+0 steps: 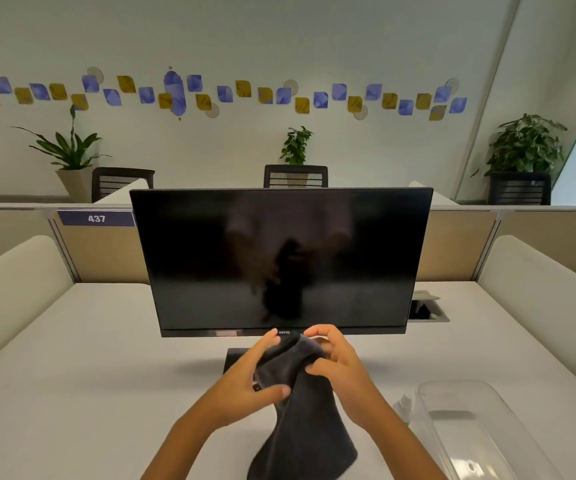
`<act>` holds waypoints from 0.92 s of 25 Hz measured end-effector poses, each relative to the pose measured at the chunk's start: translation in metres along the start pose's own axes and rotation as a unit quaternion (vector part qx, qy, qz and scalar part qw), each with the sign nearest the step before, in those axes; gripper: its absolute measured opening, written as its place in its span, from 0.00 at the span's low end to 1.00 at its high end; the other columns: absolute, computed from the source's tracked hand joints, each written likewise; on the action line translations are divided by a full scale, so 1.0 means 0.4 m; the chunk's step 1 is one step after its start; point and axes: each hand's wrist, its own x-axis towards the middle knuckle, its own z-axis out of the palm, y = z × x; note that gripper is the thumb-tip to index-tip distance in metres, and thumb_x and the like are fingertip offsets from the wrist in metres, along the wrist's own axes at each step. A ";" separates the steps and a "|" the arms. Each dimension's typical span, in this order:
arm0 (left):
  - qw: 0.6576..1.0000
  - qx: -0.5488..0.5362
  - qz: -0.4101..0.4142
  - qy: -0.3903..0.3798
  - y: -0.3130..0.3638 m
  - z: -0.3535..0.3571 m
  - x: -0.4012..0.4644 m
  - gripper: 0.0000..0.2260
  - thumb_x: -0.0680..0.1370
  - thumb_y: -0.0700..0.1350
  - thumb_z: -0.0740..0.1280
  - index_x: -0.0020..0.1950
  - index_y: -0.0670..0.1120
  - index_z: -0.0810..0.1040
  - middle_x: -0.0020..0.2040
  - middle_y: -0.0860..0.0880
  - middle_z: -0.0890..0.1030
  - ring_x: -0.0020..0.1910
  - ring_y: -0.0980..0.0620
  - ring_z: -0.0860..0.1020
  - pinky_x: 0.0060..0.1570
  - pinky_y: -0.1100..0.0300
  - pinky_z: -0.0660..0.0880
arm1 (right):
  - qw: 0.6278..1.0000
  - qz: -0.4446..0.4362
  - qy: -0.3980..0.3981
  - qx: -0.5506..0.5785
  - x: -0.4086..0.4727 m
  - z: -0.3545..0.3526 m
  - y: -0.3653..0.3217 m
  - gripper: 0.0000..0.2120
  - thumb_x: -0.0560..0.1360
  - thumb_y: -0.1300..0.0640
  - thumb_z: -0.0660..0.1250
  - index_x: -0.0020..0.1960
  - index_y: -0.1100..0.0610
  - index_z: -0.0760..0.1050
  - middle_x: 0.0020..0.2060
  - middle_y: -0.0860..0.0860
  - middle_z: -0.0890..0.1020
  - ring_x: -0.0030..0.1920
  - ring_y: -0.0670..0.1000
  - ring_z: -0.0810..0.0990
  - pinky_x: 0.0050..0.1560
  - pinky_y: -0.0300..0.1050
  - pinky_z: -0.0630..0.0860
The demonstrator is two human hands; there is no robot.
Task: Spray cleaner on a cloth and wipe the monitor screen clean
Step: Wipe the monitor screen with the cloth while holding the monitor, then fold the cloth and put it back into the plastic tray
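Below the monitor (281,261), I grip the dark cloth (300,407) in left hand (248,386) and right hand (340,368); soft, light, floppy, so best bunched near its top.

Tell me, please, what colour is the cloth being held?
Dark grey, nearly charcoal; the cloth shows best in the head view.

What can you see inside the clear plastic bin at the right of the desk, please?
The clear plastic bin appears to hold nothing. A white spray bottle stands outside beside its left wall, its lower part blurred by the plastic.
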 end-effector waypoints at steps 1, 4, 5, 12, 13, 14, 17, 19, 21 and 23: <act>1.000 -0.002 -0.009 -0.014 0.001 0.006 -0.015 0.30 0.68 0.60 0.71 0.61 0.78 0.57 0.56 0.81 0.65 0.52 0.74 0.71 0.43 0.78 0.72 | 1.000 -0.002 -0.020 -0.001 -0.017 0.000 -0.007 0.18 0.72 0.72 0.65 0.54 0.53 0.73 0.45 0.49 0.80 0.46 0.52 0.80 0.48 0.43 0.77; 0.999 0.009 -0.042 -0.023 -0.009 0.024 -0.040 0.14 0.69 0.57 0.71 0.51 0.69 0.73 0.47 0.68 0.79 0.47 0.61 0.79 0.42 0.71 0.76 | 0.999 -0.006 -0.033 -0.008 -0.049 -0.010 -0.010 0.21 0.70 0.73 0.65 0.53 0.50 0.73 0.45 0.48 0.80 0.46 0.51 0.81 0.47 0.43 0.78; 0.998 0.015 -0.055 -0.017 -0.010 0.030 -0.048 0.09 0.71 0.57 0.70 0.49 0.64 0.76 0.45 0.64 0.81 0.46 0.58 0.80 0.43 0.69 0.77 | 1.000 -0.008 -0.025 -0.016 -0.058 -0.014 -0.008 0.22 0.71 0.73 0.65 0.53 0.49 0.72 0.46 0.48 0.80 0.46 0.50 0.81 0.47 0.44 0.79; 0.998 0.039 -0.031 0.043 0.041 0.008 -0.084 0.04 0.75 0.57 0.66 0.47 0.61 0.76 0.42 0.61 0.80 0.43 0.57 0.80 0.37 0.69 0.76 | 0.981 -0.047 0.044 -0.183 -0.075 -0.033 0.008 0.26 0.74 0.63 0.65 0.60 0.35 0.65 0.52 0.37 0.76 0.54 0.45 0.78 0.50 0.36 0.77; 0.997 0.053 -0.028 0.049 0.046 0.001 -0.086 0.03 0.75 0.57 0.66 0.47 0.61 0.76 0.43 0.61 0.80 0.43 0.57 0.79 0.35 0.70 0.75 | 0.980 -0.031 0.060 -0.185 -0.072 -0.028 0.008 0.24 0.75 0.62 0.65 0.63 0.39 0.64 0.54 0.39 0.76 0.55 0.47 0.77 0.52 0.36 0.76; 0.996 0.065 -0.023 0.051 0.050 -0.006 -0.086 0.02 0.75 0.56 0.66 0.47 0.61 0.76 0.44 0.61 0.79 0.43 0.57 0.79 0.35 0.70 0.75 | 0.978 -0.014 0.072 -0.194 -0.071 -0.023 0.009 0.23 0.76 0.60 0.65 0.65 0.42 0.64 0.55 0.42 0.75 0.55 0.48 0.77 0.54 0.36 0.74; 0.992 0.117 0.000 0.037 0.054 -0.046 -0.090 0.05 0.76 0.54 0.66 0.51 0.58 0.77 0.46 0.59 0.78 0.44 0.58 0.77 0.39 0.69 0.74 | 0.959 -0.048 0.069 -0.271 -0.067 -0.012 0.006 0.18 0.75 0.60 0.66 0.59 0.43 0.67 0.51 0.44 0.77 0.50 0.46 0.76 0.49 0.32 0.72; 0.988 0.155 0.012 0.016 0.053 -0.079 -0.094 0.07 0.76 0.53 0.67 0.52 0.53 0.78 0.46 0.58 0.78 0.44 0.59 0.76 0.41 0.69 0.73 | 0.954 -0.058 0.063 -0.288 -0.072 -0.004 -0.003 0.14 0.75 0.60 0.67 0.55 0.45 0.70 0.48 0.44 0.79 0.47 0.45 0.77 0.47 0.32 0.73; 0.983 0.180 0.019 -0.004 0.047 -0.105 -0.106 0.07 0.76 0.51 0.67 0.53 0.54 0.78 0.46 0.57 0.78 0.44 0.59 0.76 0.41 0.70 0.71 | 0.954 -0.053 0.036 -0.291 -0.081 0.005 -0.004 0.12 0.75 0.60 0.68 0.52 0.44 0.72 0.45 0.42 0.79 0.46 0.44 0.78 0.45 0.31 0.73; 0.985 0.172 0.017 -0.026 0.032 -0.117 -0.128 0.07 0.75 0.49 0.68 0.52 0.57 0.75 0.47 0.59 0.77 0.45 0.59 0.76 0.40 0.71 0.71 | 0.957 -0.030 -0.005 -0.287 -0.099 0.008 0.002 0.12 0.74 0.59 0.69 0.51 0.43 0.72 0.45 0.41 0.79 0.47 0.45 0.79 0.44 0.32 0.75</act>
